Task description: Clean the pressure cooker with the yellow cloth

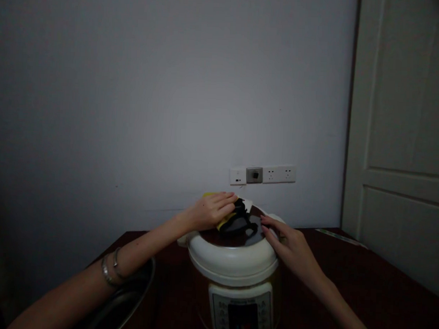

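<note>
A white electric pressure cooker (233, 266) stands on a dark wooden table, its control panel facing me. My left hand (212, 211) rests on the far side of the lid, fingers pressed together over a yellow cloth or sponge (223, 221) that shows beneath them. Next to it is the lid's black handle (243, 220). My right hand (287, 243) lies on the lid's right edge, fingers stretched toward the handle and holding nothing. Two bracelets circle my left wrist.
A metal bowl (128, 295) sits at the left under my left forearm. Wall sockets (262, 175) are mounted behind the cooker. A white door (403, 142) stands at the right. The dark table (362, 284) extends to the right.
</note>
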The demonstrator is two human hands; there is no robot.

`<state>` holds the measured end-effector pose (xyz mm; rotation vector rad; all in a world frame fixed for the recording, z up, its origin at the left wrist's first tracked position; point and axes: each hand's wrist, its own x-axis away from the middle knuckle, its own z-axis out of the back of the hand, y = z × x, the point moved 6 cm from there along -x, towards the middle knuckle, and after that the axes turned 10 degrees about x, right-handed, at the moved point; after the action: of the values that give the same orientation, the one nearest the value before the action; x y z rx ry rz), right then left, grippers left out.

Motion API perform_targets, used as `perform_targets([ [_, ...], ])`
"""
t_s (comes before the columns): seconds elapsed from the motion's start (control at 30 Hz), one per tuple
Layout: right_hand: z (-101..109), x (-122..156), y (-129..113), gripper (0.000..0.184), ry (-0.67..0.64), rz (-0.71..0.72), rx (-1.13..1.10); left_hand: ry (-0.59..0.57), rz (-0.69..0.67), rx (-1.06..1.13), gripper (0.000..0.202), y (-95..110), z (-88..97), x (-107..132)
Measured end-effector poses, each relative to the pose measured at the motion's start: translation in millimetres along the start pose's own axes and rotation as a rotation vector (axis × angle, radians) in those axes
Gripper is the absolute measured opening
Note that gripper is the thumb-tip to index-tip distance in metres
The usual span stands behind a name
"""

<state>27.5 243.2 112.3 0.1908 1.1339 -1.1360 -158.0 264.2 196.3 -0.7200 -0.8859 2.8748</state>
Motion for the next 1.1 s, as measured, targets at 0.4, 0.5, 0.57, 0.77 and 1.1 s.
perform_targets([
  [0.4,5.6,-0.5,-1.2,0.024,0.090,0.031,0.059,-0.092,-0.169,0.139,0.032,-7.4,5.9,41.3],
  [0.5,6.3,0.6,-1.0,0.023,0.114,0.044,0.060,-0.130,-0.139,0.086,0.032,-14.3,8.4,56.0],
  [0.57,6.3,1.5,-1.2,0.023,0.127,0.053,0.064,-0.128,-0.144,0.059,0.031,-13.4,9.0,57.3],
  [0.77,5.6,2.6,-1.5,0.022,0.149,0.059,0.077,-0.057,-0.255,0.057,0.028,6.5,-0.8,24.8],
  [1.1,6.0,1.5,-3.0,0.022,0.148,0.051,0.063,-0.111,-0.090,0.173,0.037,0.2,12.1,38.9],
])
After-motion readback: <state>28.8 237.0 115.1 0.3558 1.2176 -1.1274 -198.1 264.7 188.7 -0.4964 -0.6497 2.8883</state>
